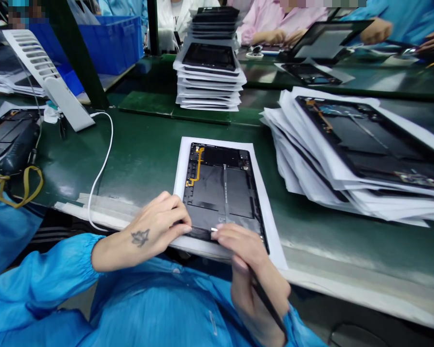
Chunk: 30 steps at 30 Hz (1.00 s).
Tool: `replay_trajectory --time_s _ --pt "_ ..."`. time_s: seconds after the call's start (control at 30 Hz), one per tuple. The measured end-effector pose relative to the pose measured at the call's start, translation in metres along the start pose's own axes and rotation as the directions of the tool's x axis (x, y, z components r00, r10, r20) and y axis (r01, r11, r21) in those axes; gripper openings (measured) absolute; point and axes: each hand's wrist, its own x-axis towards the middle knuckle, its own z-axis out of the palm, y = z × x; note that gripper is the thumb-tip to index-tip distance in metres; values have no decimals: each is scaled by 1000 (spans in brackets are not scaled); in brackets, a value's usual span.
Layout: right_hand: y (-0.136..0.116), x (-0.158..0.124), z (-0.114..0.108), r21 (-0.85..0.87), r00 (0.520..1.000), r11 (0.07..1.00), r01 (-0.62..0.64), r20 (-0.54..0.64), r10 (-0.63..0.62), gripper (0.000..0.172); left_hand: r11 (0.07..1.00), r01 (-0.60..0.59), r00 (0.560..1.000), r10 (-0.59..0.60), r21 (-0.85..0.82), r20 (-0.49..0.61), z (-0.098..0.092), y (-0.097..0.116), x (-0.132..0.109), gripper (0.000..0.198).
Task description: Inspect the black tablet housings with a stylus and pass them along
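A black tablet housing (235, 188) with an orange flex cable (199, 166) and a thin grey ribbon strip (225, 188) lies on a sheet of white paper (265, 212) at the table's front edge. My left hand (157, 224) is closed at the housing's lower left edge, thumb and forefinger pinched on it. Over the lower right part, my right hand (251, 260) is closed around a slim black tool (269, 303), its rear end pointing back toward my sleeve. A small white piece (214, 230) shows at the right fingertips; whether they grip it is unclear.
Right of me leans a stack of housings and paper sheets (285, 154). Another stack (210, 89) stands at the back. To the left are a white fan-like device (63, 99), its white cable (112, 140) and a blue crate (119, 43). Co-workers sit opposite and at left.
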Motion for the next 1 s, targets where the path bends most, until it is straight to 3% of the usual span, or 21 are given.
replay_trajectory --time_s 0.13,0.23,0.33,0.43,0.6,0.77,1.0 --pt "-3 16 13 -226 984 972 60 175 -20 30 996 86 993 -87 12 81 -9 11 5 21" --pt "0 22 22 -273 976 959 80 217 -20 27 993 115 989 -115 7 88 -13 12 6 22" --pt "3 22 26 -173 980 985 17 198 18 26 994 105 989 -107 -24 -99 -9 5 0 16" --pt "5 20 27 -119 980 992 -32 191 54 24 999 34 950 -33 -3 -309 1 -2 -9 11" --pt "6 20 27 -141 979 990 -26 197 54 24 998 -23 901 48 63 -431 16 1 -15 9" --pt "6 19 30 -149 988 989 -6 150 28 26 998 -22 894 46 58 -447 22 5 -11 5" --pt "6 20 29 -125 990 992 -6 137 23 26 1000 -6 918 15 25 -397 24 6 -9 7"
